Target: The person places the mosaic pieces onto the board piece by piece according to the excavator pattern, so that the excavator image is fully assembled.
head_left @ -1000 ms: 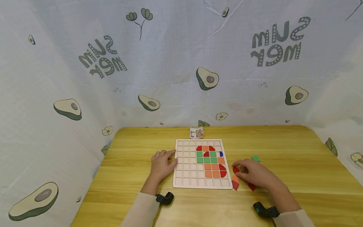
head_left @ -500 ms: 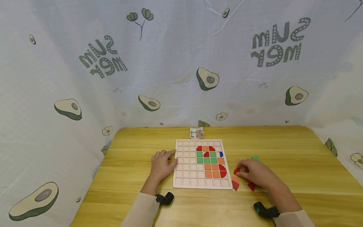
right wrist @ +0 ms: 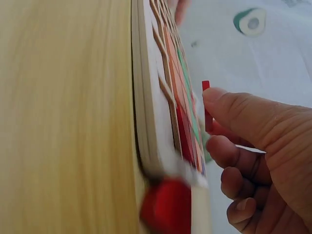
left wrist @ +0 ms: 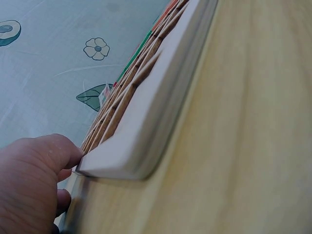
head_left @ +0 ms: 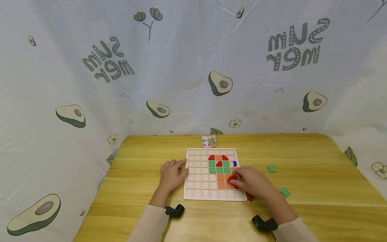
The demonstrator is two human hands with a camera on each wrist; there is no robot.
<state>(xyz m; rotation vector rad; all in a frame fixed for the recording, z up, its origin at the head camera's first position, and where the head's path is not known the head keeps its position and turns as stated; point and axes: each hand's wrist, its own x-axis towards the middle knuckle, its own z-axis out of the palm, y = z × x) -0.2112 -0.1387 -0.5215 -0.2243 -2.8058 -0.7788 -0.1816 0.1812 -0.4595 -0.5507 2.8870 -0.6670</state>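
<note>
A pale wooden grid board (head_left: pixel 198 183) lies on the table, with red, green, orange and blue tiles filling cells in its right half. My left hand (head_left: pixel 171 175) rests beside its left edge, thumb and forefinger touching the edge. In the left wrist view, the thumb tip meets the board's corner (left wrist: pixel 109 163). Over the board's right side, my right hand (head_left: pixel 252 180) pinches a red quarter-circle tile (head_left: pixel 231 178) between thumb and fingers. Seen from the right wrist, this red tile (right wrist: pixel 208 122) stands edge-on, apart from the board. The hand hides some of the right-hand cells.
Loose green tiles, one farther back (head_left: pixel 271 168) and one nearer (head_left: pixel 285 192), lie right of the board. A red piece (head_left: pixel 249 197) sits by its near right corner, partly hidden. A small pattern card (head_left: pixel 208 141) stands behind the board, before a printed curtain (head_left: pixel 181 67).
The right hand has lifted the red quarter-circle tile from among the loose tiles and moved left over the board. A second green tile is uncovered. The left hand stays in place.
</note>
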